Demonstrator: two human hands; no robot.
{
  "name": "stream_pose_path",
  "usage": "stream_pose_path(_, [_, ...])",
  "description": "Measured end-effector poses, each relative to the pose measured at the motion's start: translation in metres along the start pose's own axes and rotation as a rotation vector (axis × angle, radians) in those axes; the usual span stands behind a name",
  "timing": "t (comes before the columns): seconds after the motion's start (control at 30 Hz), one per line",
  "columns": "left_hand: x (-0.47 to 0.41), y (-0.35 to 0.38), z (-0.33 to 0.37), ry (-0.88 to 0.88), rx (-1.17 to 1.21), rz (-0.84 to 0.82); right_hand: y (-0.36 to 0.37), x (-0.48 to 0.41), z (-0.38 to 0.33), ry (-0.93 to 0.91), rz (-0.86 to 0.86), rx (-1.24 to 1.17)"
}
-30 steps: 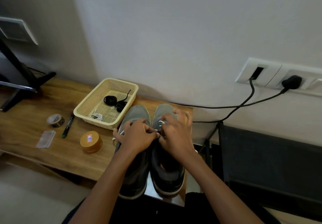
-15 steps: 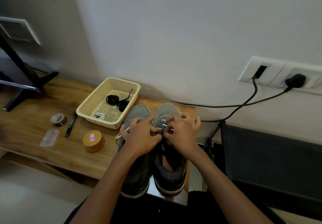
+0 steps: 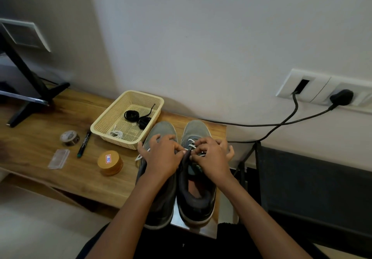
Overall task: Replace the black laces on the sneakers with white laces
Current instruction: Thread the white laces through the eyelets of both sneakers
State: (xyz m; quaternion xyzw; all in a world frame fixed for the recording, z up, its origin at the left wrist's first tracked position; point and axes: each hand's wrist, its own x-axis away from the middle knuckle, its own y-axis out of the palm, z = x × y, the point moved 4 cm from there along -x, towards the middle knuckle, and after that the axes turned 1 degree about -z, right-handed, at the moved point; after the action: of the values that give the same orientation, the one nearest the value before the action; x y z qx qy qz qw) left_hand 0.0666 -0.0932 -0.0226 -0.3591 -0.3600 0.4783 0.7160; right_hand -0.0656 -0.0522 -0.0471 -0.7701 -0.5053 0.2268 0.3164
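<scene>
white lace (image 3: 191, 143) sits partly threaded through the right sneaker (image 3: 196, 128) on the table (image 3: 40, 148), fingers of left hand (image 3: 163, 158) and right hand (image 3: 211, 156) curled, apparently pinching it mid-row; lacing in hand, next eyelet needs a steady feed.

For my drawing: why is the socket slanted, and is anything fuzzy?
Head view: wide lens tilts the socket plate; the basket casts a soft shadow; the left hand and right hand pinching the white lace look sharp; the far-left edge smears.
</scene>
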Motion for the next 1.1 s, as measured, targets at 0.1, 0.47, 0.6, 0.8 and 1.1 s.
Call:
stream_pose_path(0.1, [-0.001,0.001,0.002,-0.007,0.021,-0.006,0.007,0.0,0.008,0.048,0.052,-0.07])
stream_pose_path(0.47, [-0.004,0.005,0.0,-0.027,-0.056,-0.037,-0.006,0.006,-0.008,-0.027,0.067,0.255])
stream_pose_path(0.6, [-0.005,0.004,-0.001,-0.032,-0.065,-0.009,-0.022,0.01,-0.001,-0.001,0.099,0.363])
stream_pose_path(0.8, [-0.007,-0.021,-0.024,-0.144,-0.086,0.164,-0.03,0.018,0.003,0.025,0.145,0.38])
stream_pose_path(1.1, [0.003,-0.023,-0.014,0.081,0.047,0.215,-0.032,0.02,-0.001,-0.021,0.116,0.372])
